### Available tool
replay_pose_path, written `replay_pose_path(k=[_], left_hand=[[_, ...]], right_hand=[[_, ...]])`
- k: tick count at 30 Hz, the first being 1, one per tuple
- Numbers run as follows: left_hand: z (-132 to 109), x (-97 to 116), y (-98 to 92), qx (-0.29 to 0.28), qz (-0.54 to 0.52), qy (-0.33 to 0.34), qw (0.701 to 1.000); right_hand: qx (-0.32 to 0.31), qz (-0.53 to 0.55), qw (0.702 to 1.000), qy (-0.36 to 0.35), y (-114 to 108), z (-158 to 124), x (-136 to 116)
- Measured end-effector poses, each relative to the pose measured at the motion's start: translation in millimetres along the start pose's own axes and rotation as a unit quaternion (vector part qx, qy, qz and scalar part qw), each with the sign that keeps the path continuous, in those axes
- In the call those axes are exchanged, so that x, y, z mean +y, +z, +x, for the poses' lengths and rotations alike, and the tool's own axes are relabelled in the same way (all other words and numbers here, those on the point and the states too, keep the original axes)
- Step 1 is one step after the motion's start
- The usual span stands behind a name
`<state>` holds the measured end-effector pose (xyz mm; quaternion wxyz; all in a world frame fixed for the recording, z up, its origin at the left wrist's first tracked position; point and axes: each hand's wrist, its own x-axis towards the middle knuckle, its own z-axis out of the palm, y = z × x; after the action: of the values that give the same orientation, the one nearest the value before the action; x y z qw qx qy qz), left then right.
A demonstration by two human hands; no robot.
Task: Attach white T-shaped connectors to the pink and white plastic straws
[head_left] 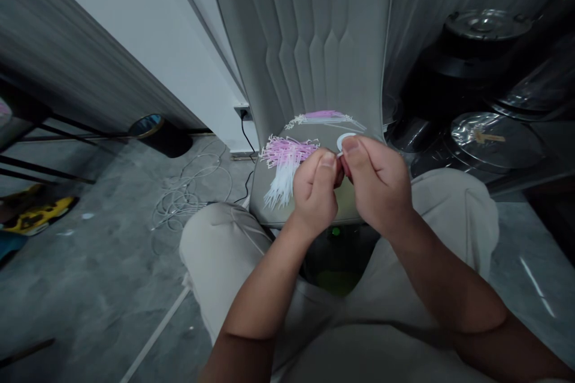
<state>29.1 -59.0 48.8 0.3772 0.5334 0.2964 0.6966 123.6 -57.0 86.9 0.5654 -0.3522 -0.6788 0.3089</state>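
My left hand (315, 192) and my right hand (376, 184) meet in front of a grey upholstered chair, their fingertips pinched together. Something small and reddish shows between them, mostly hidden. A white plastic ring (346, 142) sits against my right thumb, and a thin white strand seems to lead from it into my left fingers. Beside my left hand, a bundle of pink-and-white plastic strands (285, 169) lies on the chair seat (269, 200). A thinner spread of similar strands (324, 119) lies farther back.
My beige-trousered knees (220, 251) flank the chair. A coiled white cable (186, 200) lies on the concrete floor near a black cord (246, 143) from a wall socket (241, 112). Dark containers with metal lids (487, 24) stand at right.
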Motion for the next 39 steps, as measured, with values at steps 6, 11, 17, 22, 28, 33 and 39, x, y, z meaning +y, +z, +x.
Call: replay_pose_path(k=[6,11,17,22,28,33,39], left_hand=[[-1.7,2.4,0.2,0.003,0.024,-0.008,1.000],[-2.8,6.7,1.8,0.003,0.024,0.012,1.000],[-3.5,11.5,4.6,-0.003,-0.005,0.044,0.999],[-3.3,14.0,5.0,-0.002,0.006,0.063,0.998],[-3.6,15.6,4.5,0.003,0.030,0.061,0.998],[-4.3,14.2,4.2,0.012,0.020,0.043,0.999],[-4.7,11.5,3.9,0.014,0.013,0.034,0.999]], right_hand=[[-0.012,0.003,1.000,-0.019,-2.5,-0.2,1.2],[-0.026,-0.009,0.999,-0.038,-4.6,-1.6,-0.1],[-0.029,0.007,0.997,-0.065,-5.1,-2.7,-3.6],[-0.034,-0.002,0.996,-0.080,-6.4,-3.0,-4.8],[-0.041,-0.012,0.994,-0.096,-8.1,-2.6,-4.9],[-0.043,-0.048,0.992,-0.112,-8.7,-2.3,-4.1],[-0.029,-0.083,0.990,-0.110,-7.4,-2.2,-3.5]])
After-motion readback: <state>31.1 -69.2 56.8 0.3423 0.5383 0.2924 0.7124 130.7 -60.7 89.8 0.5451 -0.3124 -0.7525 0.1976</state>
